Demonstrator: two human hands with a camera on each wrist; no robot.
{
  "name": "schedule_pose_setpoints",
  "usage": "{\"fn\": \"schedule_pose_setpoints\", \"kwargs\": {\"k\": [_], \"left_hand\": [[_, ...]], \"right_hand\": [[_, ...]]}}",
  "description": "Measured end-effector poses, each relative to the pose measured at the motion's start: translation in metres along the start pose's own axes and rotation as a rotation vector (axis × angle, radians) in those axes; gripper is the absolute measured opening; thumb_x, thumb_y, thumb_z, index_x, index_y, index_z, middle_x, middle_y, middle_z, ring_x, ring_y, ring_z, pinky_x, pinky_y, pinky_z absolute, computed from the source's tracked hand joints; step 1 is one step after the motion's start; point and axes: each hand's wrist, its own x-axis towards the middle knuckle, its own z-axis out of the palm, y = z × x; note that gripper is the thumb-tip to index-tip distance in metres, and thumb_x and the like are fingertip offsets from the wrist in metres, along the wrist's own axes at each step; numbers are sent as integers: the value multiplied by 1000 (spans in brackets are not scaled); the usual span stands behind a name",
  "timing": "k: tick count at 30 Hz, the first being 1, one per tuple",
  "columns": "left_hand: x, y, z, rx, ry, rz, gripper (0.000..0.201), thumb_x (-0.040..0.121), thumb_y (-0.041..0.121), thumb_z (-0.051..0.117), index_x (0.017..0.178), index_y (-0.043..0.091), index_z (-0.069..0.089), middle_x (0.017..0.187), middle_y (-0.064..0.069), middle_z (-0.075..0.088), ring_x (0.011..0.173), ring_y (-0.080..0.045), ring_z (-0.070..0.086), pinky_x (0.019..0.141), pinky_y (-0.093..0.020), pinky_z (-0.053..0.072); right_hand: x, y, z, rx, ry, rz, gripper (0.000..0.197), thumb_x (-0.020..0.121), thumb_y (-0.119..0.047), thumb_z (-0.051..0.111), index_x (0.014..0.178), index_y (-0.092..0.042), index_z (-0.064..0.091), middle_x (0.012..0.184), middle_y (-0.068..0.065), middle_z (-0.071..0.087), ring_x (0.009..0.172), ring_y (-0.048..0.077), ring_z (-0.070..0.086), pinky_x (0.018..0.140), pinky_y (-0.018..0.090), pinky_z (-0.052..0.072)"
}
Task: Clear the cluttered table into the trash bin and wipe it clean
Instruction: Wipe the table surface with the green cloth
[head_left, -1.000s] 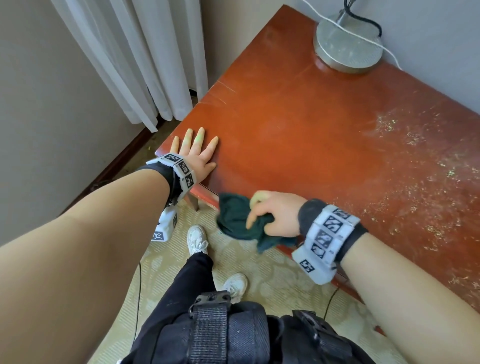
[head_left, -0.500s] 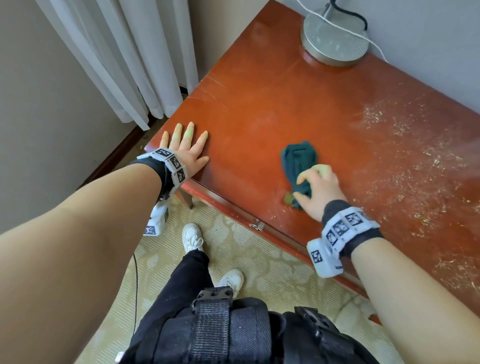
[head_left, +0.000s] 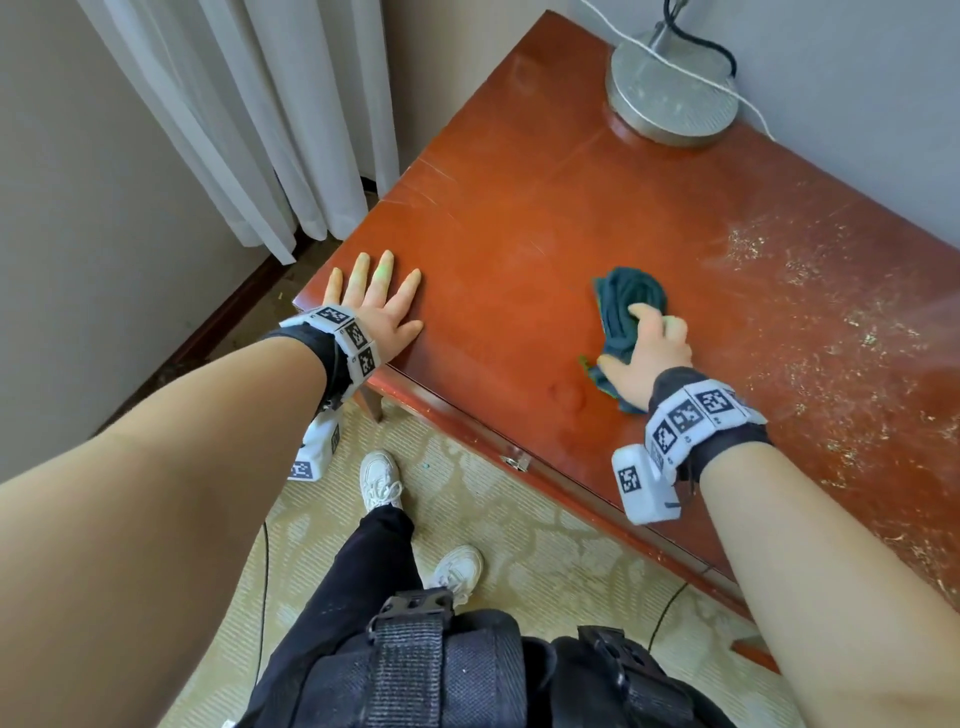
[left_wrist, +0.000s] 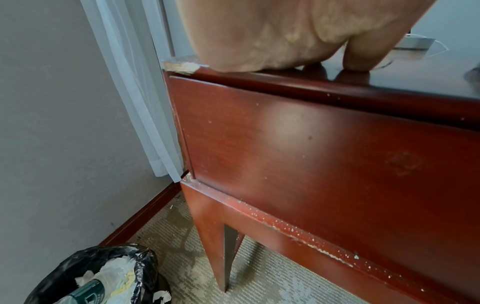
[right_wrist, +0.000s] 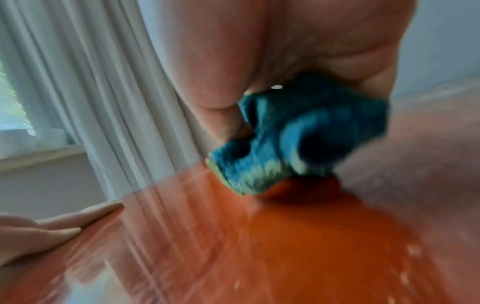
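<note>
The right hand held a bunched teal terry cloth in a closed grip, pressed on the glossy red-brown wooden tabletop; the left hand lay flat and open at the corner. Pale crumbs covered the right side, and a careless sweep, I judged, could send them onto the carpet and not into the black-lined trash bin.

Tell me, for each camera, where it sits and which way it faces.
Head: looks down at the table; left hand flat, right hand gripping the cloth, legs below.
Left wrist: below the palm, faces the table's front and trash bin.
Right wrist: low over the tabletop, faces the curtain.
Head and right wrist share the cloth.
</note>
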Motion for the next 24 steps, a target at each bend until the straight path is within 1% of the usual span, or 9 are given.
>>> {"fn": "schedule_pose_setpoints", "kwargs": {"k": [3,7,11,13,16,19,21,23,24], "left_hand": [[1,-3,-1,-4,-36,24,72,94,58,26,146,33,-18,153,-3,-27,142,-25,-22,115,-45,-12],[1,-6,-1,-4,-45,67,87,88,63,37,145,31,-21,152,-5,-30,141,-27,-25,114,-46,-13],[5,-8,0,1,-44,86,90,88,63,39,144,30,-22,151,-6,-31,140,-28,-25,115,-47,-13],[6,-9,1,9,-44,86,90,87,63,40,144,30,-22,151,-6,-30,141,-28,-25,114,-47,-12],[6,-9,1,11,-32,86,91,87,62,41,145,29,-21,152,-7,-29,141,-29,-24,113,-47,-13],[6,-8,-1,13,-45,93,91,88,61,42,146,28,-20,152,-8,-29,141,-29,-24,113,-47,-14],[6,-9,-2,15,-54,94,91,88,61,42,145,28,-21,152,-8,-30,141,-29,-25,113,-47,-14],[6,-9,-1,14,-53,94,91,87,61,42,145,28,-21,152,-8,-30,141,-29,-25,113,-47,-13],[6,-9,-1,18,-53,94,92,87,61,42,145,29,-21,152,-7,-30,141,-29,-24,113,-47,-13]], "right_hand": [[7,-20,14,-90,-86,-1,80,88,-38,59,149,-26,9,152,13,1,137,34,14,108,39,26],[49,-64,9,-152,-110,-85,79,91,-32,57,150,-25,5,153,14,-1,139,33,12,111,40,24],[101,-120,3,-226,-72,-167,73,92,-28,56,150,-24,11,153,14,7,138,35,18,109,41,27],[119,-153,2,-216,-89,-243,68,92,-21,56,148,-25,19,153,15,12,138,35,21,110,40,26],[125,-195,10,-184,-131,-507,60,89,-10,54,143,-26,35,151,9,22,137,29,28,109,30,25],[110,-221,16,-233,-281,-776,55,84,0,51,134,-25,49,144,3,31,130,20,37,99,17,28],[105,-223,6,-238,-329,-800,51,83,2,51,127,-22,56,135,5,42,122,20,44,92,16,32],[107,-213,-12,-133,-224,-714,41,81,0,52,118,-14,63,121,8,54,110,24,52,87,22,39],[111,-202,-23,-75,-145,-636,35,80,-1,52,112,-6,64,113,11,59,104,28,56,84,26,44]]}}
